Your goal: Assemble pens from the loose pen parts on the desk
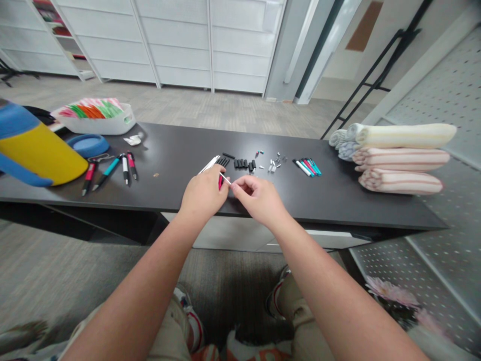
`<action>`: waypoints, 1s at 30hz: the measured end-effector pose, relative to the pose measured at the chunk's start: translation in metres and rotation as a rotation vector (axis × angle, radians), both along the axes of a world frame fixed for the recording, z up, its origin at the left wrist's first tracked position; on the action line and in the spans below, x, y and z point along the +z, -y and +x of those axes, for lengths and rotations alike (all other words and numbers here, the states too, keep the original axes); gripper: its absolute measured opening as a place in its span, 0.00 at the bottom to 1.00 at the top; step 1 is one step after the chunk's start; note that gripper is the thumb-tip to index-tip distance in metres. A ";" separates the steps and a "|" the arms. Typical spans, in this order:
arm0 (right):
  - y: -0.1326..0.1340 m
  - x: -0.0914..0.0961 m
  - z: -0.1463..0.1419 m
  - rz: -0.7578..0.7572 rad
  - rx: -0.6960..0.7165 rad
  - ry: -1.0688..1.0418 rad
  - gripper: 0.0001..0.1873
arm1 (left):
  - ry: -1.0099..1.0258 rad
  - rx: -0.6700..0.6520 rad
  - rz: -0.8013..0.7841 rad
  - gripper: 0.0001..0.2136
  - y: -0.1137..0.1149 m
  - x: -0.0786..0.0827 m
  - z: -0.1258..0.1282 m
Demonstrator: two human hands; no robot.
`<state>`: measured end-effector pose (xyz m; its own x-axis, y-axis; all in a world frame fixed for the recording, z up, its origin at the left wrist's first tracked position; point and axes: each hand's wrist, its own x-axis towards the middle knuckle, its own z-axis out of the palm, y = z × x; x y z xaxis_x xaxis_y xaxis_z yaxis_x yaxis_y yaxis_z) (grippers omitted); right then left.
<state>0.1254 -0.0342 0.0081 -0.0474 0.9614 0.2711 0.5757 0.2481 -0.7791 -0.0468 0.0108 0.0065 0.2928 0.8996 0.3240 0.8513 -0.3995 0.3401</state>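
Over the front edge of the dark table, my left hand (206, 194) is closed around a pink pen barrel (220, 181), mostly covered by the fingers. My right hand (260, 196) pinches the end of a thin white pen refill (226, 178), which slants up to the left hand's fingers. Just beyond the left hand lie white refills (209, 164) and slim black pen parts (224, 161). Short black grip sleeves (241, 164) sit in a row past the fingertips. To their right are small silvery and white pen pieces (275, 164) and several coloured barrels (308, 167).
Assembled-looking pens (125, 169) lie left on the table (169, 145), by a blue ring-shaped lid (88, 145) and a blue-yellow container (41, 148). Behind stands a white basket (128, 120) of colourful packets, with crumpled white paper (134, 140) nearby. Rolled towels (404, 158) are stacked at right.
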 end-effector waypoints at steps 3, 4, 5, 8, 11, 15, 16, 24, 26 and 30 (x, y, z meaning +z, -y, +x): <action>0.000 0.000 0.000 0.004 0.002 0.001 0.11 | -0.006 0.005 0.004 0.15 0.000 0.000 0.001; 0.000 0.000 0.000 0.008 0.000 0.003 0.11 | -0.008 0.007 0.004 0.14 0.000 0.000 0.001; 0.000 -0.001 -0.001 0.013 -0.001 0.005 0.11 | -0.009 0.009 0.006 0.14 0.001 0.000 0.001; 0.001 -0.001 -0.002 0.029 0.004 0.014 0.10 | -0.012 0.010 0.001 0.14 0.001 0.002 0.001; 0.001 -0.001 -0.003 0.037 0.011 0.027 0.10 | -0.012 0.010 -0.015 0.15 0.002 0.003 0.002; 0.001 -0.001 -0.003 0.042 0.009 0.040 0.10 | -0.013 0.011 -0.022 0.15 0.002 0.004 0.002; 0.001 0.000 -0.003 0.042 0.009 0.043 0.10 | -0.015 0.010 -0.022 0.15 0.002 0.003 0.002; 0.002 0.000 -0.003 0.023 0.005 0.029 0.11 | -0.016 -0.006 0.003 0.15 0.001 0.001 0.001; 0.002 0.001 -0.003 0.021 0.002 0.029 0.11 | -0.019 -0.003 0.003 0.15 0.001 0.001 0.001; 0.002 0.001 -0.003 0.020 0.003 0.031 0.11 | -0.022 0.004 -0.005 0.15 0.001 0.001 0.001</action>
<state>0.1227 -0.0363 0.0094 -0.0584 0.9557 0.2886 0.5986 0.2649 -0.7560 -0.0455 0.0093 0.0079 0.2959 0.9026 0.3126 0.8603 -0.3940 0.3234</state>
